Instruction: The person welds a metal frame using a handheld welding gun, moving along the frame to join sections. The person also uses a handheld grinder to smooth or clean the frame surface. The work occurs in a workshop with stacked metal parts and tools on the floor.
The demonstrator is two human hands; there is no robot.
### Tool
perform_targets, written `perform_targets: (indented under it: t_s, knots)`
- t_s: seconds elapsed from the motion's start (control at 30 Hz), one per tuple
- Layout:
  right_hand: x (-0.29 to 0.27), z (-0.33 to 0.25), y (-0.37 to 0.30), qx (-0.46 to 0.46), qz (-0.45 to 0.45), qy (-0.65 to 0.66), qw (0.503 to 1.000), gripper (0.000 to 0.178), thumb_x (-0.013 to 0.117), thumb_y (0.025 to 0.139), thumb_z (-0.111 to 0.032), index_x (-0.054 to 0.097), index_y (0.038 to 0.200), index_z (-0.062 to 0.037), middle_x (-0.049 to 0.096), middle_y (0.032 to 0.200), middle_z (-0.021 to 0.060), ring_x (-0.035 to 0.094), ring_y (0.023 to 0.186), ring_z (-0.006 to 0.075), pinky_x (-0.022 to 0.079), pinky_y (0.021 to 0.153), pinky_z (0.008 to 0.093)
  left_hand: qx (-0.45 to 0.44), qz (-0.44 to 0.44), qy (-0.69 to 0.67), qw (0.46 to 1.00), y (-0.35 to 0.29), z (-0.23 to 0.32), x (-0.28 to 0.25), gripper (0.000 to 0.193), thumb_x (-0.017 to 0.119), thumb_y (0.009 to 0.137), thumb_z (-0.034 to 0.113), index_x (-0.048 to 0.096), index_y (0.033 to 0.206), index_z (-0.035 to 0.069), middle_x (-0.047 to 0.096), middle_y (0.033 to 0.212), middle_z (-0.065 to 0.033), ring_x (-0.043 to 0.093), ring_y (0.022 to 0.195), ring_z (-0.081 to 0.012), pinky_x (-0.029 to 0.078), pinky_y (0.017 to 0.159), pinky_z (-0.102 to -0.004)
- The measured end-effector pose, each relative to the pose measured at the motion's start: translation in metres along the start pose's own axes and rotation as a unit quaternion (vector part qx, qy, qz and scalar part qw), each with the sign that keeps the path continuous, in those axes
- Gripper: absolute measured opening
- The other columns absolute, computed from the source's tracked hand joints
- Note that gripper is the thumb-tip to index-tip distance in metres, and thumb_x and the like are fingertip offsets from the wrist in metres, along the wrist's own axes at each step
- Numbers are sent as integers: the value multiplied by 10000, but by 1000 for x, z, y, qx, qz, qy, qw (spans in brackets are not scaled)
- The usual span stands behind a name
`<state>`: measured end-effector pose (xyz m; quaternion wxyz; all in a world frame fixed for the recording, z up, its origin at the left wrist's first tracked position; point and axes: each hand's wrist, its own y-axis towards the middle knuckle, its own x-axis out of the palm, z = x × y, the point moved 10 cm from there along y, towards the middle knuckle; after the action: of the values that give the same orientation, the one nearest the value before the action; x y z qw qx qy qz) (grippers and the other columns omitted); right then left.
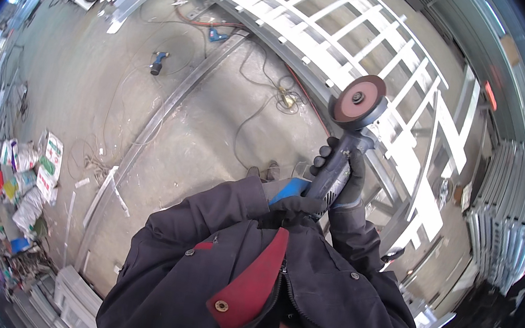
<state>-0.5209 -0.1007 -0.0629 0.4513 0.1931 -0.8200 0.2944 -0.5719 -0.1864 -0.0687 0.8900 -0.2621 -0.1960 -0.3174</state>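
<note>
Writing 1st: a printed sack (50, 166) lies in the clutter at far L of view, white w/ green & reddish print; lettering too small to make out.

The angle grinder (334, 175) is up in front of the dk jacket (201, 248), R of centre. Long axis runs on a slant: rear end low, close to the jacket front, head end up & slightly R, so it pts away from the wearer. The disc (355, 103), reddish-brown, sits at the far end, flat face turned up twd the cam; a dk guard (369, 118) curves round its near side. Disc shows against the near edge of a white slatted frame (352, 56); contact btwn the two can't be told from this angle.

Both hands wear dk gloves. R hand (354, 182) wraps the grinder's mid part, palm on R side, fingers (321, 156) curled round to the L side. L hand (303, 205) is closed round the rear end, its fingers partly hidden.

On the concrete floor (216, 120): a blue-&-black drill (157, 62), a 2nd blue tool (217, 36) near the top end of a long metal rail (180, 94), & a tangled cable w/ a yellowish connector (287, 102) btwn rail & frame.
</note>
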Motion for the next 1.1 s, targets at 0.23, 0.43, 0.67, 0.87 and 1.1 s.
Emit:
perform_targets:
  t_s: [0.23,0.43,0.67,0.87,1.1]
  knots:
    - [30,43,83,126,-69,-10,990,616,604,991,-489,504,1368,-13,680,1154,158,706,980,294,599,837,432,44,116,31,992,-25,37,-58,536,711,949,458,646,1173,-24,693,1017,-74,648,913,-154,541,775,-324]
    - [57,26,142,163,-67,-208,962,568,577,1012,-480,545,1332,-12,699,1096,137,711,930,239,598,795,370,90,170,-12,981,-31,84,-93,492,692,964,463,658,1142,5,699,965,-63,658,884,-144,542,756,-321]
    - [106,20,196,76,-85,-445,888,575,830,856,-294,568,1253,30,676,1046,76,661,912,161,560,774,312,91,289,-20,953,-44,88,-172,484,691,957,401,633,1204,-11,704,1066,-113,682,963,-203,552,822,-356]
    - [92,97,261,154,-59,-459,873,487,833,852,-292,585,1171,-19,656,953,57,643,823,147,540,691,296,181,268,361,875,-71,108,-218,542,627,980,391,548,1365,18,705,1172,-129,702,1049,-260,552,915,-369]
    - [103,206,341,268,-29,-377,886,440,773,898,-345,609,1166,-36,650,940,42,637,790,148,539,682,334,228,264,255,902,-150,117,-334,589,686,925,186,467,1460,71,733,1095,-139,732,925,-324,571,821,-413]
